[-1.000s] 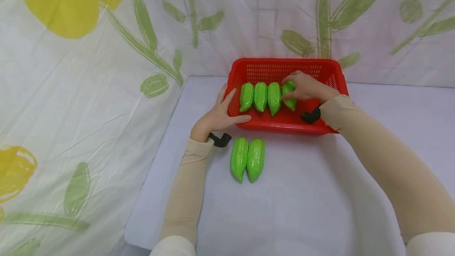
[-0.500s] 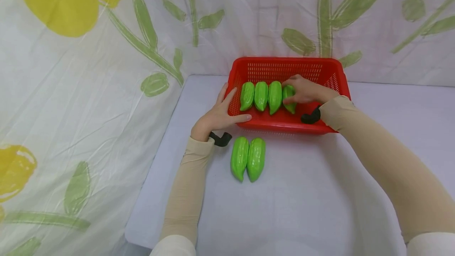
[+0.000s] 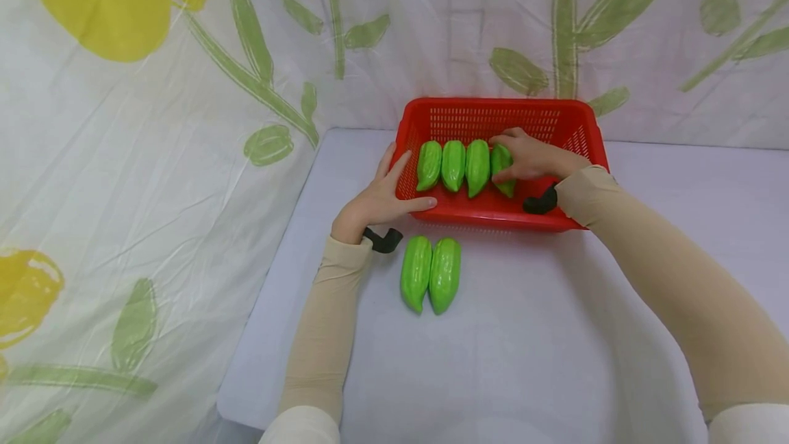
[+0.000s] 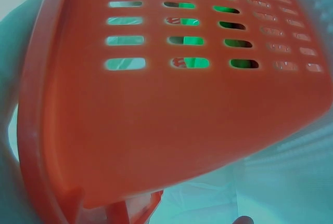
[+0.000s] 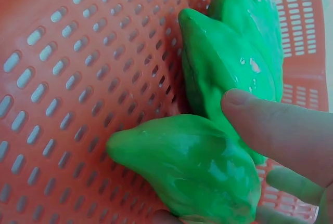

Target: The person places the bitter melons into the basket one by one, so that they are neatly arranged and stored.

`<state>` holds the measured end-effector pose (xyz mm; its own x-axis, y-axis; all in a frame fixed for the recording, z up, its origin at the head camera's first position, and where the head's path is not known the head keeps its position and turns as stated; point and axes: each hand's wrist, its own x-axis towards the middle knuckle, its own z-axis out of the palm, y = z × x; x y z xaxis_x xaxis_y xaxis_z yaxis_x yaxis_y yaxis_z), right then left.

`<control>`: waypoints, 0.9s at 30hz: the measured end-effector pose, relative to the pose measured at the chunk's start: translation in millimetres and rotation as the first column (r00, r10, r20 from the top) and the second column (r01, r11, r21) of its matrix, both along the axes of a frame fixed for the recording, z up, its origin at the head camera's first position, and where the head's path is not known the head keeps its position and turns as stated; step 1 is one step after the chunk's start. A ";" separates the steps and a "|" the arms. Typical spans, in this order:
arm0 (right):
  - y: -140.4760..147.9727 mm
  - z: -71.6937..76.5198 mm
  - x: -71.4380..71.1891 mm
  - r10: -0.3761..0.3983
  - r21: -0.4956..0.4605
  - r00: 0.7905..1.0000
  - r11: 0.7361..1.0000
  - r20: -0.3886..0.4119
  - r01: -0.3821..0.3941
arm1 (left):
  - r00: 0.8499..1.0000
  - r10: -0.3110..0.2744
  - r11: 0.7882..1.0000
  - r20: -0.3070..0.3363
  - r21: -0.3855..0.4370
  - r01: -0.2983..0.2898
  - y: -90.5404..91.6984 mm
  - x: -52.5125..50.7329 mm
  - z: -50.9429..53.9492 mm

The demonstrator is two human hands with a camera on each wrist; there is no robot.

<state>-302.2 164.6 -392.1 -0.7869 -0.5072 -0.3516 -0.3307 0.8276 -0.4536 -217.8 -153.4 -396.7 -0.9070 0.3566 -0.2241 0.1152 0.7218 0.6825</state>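
In the head view my right hand is inside a red basket, fingers curled round a green vegetable. This vegetable is glossy and lobed, with a pointed end, as the right wrist view shows it. Several like it lie to its left in a row, tips toward me. My left hand rests on the basket's near left corner, fingers straight and spread, thumb on the front rim. The left wrist view is filled by the basket's slotted wall. On the table, in front of the basket, lie two more green vegetables side by side.
The white table carries the basket at its back, close to a hanging floral cloth. The same kind of cloth hangs along the table's left side. The right forearm passes over the basket's near right corner.
My right hand has shifted slightly down and right in the basket, together with the green vegetable. The left hand has kept its place on the basket.
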 end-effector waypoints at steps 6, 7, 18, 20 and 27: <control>-0.4 0.5 0.8 -0.005 0.007 1.000 1.000 0.013 0.005 | 1.000 0.000 1.000 0.002 0.000 0.000 0.1 -0.1 -0.3; -0.6 0.4 1.0 -0.002 0.007 1.000 1.000 0.014 0.002 | 1.000 0.000 1.000 0.002 0.000 0.000 0.0 -0.1 -0.2; 2.8 6.8 2.3 -0.010 -0.001 1.000 1.000 -0.019 0.010 | 1.000 -0.001 1.000 -0.002 0.000 0.001 0.2 0.7 -0.3; 3.9 10.6 2.4 -0.010 -0.008 0.999 1.000 -0.036 0.009 | 1.000 0.000 1.000 -0.001 0.000 0.000 0.1 0.6 -0.6; 3.0 29.9 7.7 -0.001 -0.046 0.992 0.999 -0.126 -0.004 | 1.000 0.000 1.000 -0.001 0.002 0.000 -0.4 -0.6 -1.1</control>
<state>-294.5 167.6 -362.2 -0.8227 -0.5217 -0.2258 -0.3891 0.8064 -0.4453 -218.5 -153.7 -397.8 -0.9072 0.3574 -0.2221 0.1164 0.7203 0.6838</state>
